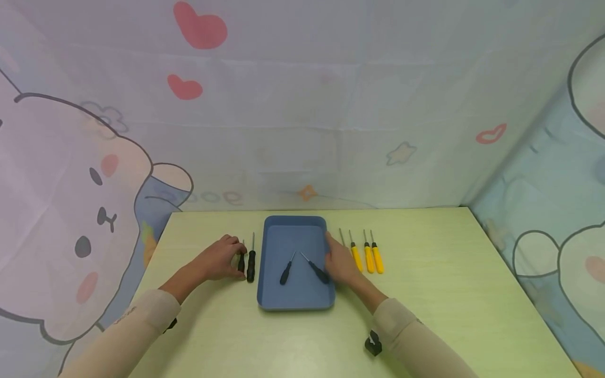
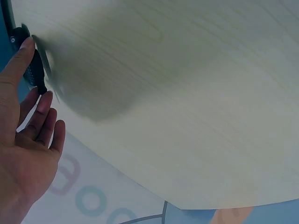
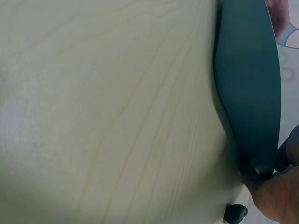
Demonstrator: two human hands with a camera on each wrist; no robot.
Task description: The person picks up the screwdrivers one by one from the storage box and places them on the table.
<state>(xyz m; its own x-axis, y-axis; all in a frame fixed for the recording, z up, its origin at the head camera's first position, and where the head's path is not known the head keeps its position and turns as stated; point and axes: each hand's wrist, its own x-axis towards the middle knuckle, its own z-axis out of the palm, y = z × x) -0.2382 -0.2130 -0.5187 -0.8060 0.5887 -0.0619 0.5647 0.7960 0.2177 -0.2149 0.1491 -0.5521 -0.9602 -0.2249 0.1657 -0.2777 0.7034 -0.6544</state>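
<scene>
My left hand (image 1: 221, 259) pinches the handle of a black screwdriver (image 1: 241, 263) between thumb and fingertips, on the table left of the tray. In the left wrist view, thumb and fingertips touch the two ends of this screwdriver's dark handle (image 2: 35, 70). Another black screwdriver (image 1: 251, 265) lies between that hand and the tray. The blue tray (image 1: 295, 301) holds two smaller black screwdrivers, one on the left (image 1: 285, 274) and one on the right (image 1: 319, 272). My right hand (image 1: 340, 263) grips the tray's right rim; the right wrist view shows the tray's side wall (image 3: 252, 84).
Several yellow-handled screwdrivers (image 1: 369, 260) lie right of the tray, tips pointing away; one is partly hidden by the right hand. A small black object (image 1: 373, 344) is by the right sleeve. A printed cloth backdrop (image 1: 293, 131) stands behind the pale wooden table (image 1: 439, 294).
</scene>
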